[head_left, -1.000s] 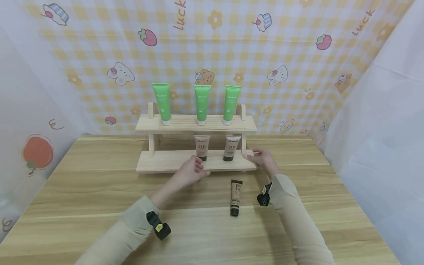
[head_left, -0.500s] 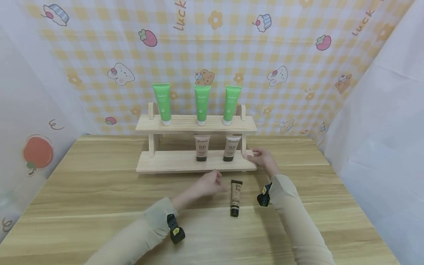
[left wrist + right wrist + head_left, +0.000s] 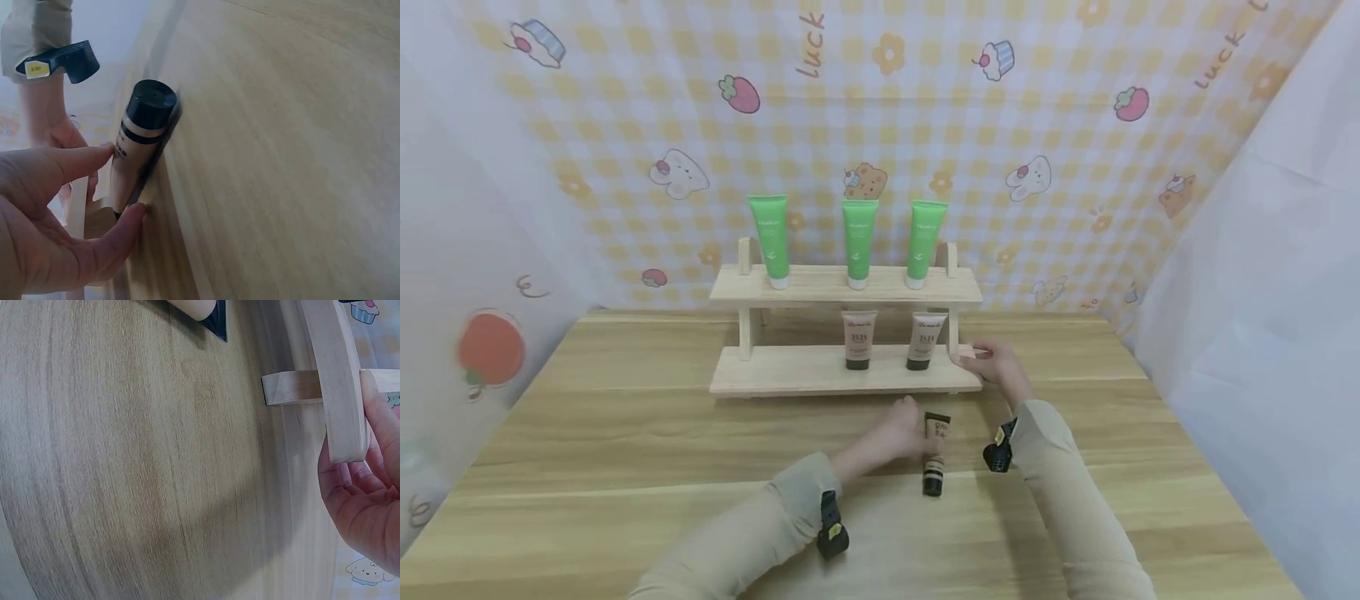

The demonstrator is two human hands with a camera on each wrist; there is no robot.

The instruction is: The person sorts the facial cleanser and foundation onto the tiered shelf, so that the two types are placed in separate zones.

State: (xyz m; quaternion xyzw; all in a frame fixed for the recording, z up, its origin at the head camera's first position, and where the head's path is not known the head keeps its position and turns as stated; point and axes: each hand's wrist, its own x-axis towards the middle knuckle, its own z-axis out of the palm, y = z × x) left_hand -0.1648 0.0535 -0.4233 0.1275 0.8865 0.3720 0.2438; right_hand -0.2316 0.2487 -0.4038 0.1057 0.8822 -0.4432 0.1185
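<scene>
A beige squeeze tube with a black cap (image 3: 934, 479) lies on the wooden table in front of a two-tier wooden display shelf (image 3: 790, 371). My left hand (image 3: 898, 429) is over its left side. In the left wrist view the thumb meets or nearly meets the tube (image 3: 128, 169), while the forefinger lies by its flat end; thumb and finger stand apart, not closed on it. At the shelf's right end, my right hand (image 3: 996, 367) grips the lower board (image 3: 344, 419), thumb on one face and fingers on the other.
On the upper tier stand three green tubes (image 3: 858, 242). The lower tier holds two pinkish BB cream tubes (image 3: 858, 337) (image 3: 925, 340), at its middle and right. A checkered cloth (image 3: 820, 125) hangs behind the table (image 3: 625, 433).
My left hand has left the middle BB cream tube on the lower tier and moved right and nearer to the lying tube. My right hand keeps its hold; the head view has tilted slightly.
</scene>
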